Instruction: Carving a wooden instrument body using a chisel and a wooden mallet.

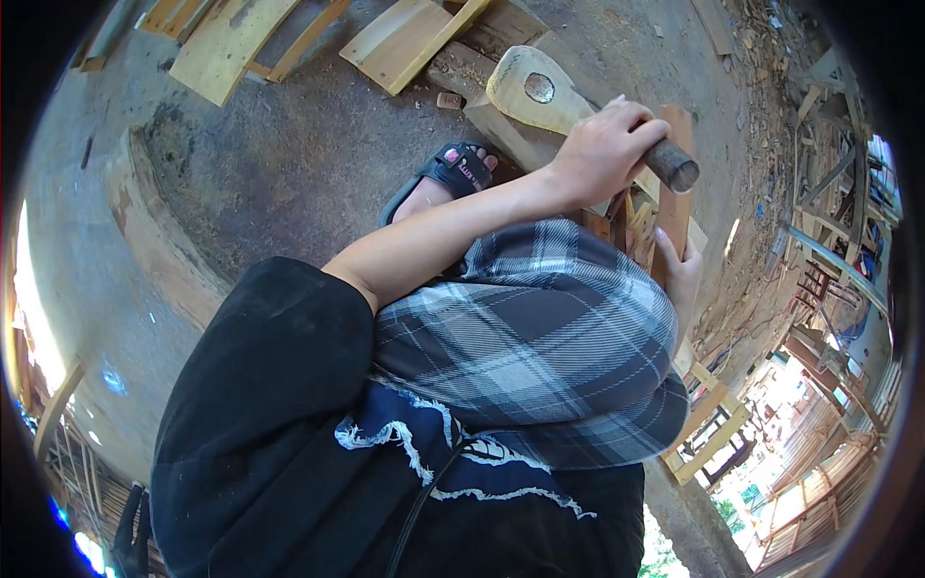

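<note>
My left hand [602,154] is closed around a dark cylindrical handle [673,164] near the upper right, its rounded end toward me. Beyond it a pale, rounded wooden piece [511,82] with a hole lies over a wooden beam [515,140]; whether it joins the handle, I cannot tell. My right hand [682,260] grips an upright reddish board [676,217] just below the handle, fingers against its face. Several short wood pieces [636,226] sit left of that board. My plaid-clad leg [520,337] hides part of that forearm.
A sandalled foot [434,188] is on the concrete floor [289,183]. Nailed board pieces [395,43] and wooden panels [217,48] lie at the top. A low ledge [154,217] curves along the left. Stacked timber, debris and wooden frames [713,424] line the right.
</note>
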A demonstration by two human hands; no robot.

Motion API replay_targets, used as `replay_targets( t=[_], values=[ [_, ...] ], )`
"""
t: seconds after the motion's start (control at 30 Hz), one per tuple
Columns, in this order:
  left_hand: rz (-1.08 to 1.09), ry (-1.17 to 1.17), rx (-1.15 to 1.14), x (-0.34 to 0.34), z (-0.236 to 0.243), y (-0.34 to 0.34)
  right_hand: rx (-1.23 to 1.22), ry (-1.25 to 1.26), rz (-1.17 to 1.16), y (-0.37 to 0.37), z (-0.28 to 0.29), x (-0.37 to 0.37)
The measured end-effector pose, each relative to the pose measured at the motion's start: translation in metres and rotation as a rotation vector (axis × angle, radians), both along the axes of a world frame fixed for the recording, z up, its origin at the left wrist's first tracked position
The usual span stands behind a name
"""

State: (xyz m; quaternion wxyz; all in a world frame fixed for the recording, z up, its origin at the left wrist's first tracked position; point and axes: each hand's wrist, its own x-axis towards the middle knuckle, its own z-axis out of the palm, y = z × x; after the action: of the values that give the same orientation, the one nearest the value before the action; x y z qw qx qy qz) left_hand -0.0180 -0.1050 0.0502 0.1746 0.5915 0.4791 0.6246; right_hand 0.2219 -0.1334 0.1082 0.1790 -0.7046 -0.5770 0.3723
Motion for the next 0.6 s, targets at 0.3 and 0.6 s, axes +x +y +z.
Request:
replay_targets(
  t=[0.3,0.6],
  values=[
    [-0.008,0.055,-0.067,-0.006,-0.015,-0.005,-0.001,0.086,0.005,0.004,0.005,-0.01],
    [0.009,0.081,-0.13,-0.003,-0.015,-0.002,-0.003,-0.005,0.021,0.002,0.002,0.001]
  ],
)
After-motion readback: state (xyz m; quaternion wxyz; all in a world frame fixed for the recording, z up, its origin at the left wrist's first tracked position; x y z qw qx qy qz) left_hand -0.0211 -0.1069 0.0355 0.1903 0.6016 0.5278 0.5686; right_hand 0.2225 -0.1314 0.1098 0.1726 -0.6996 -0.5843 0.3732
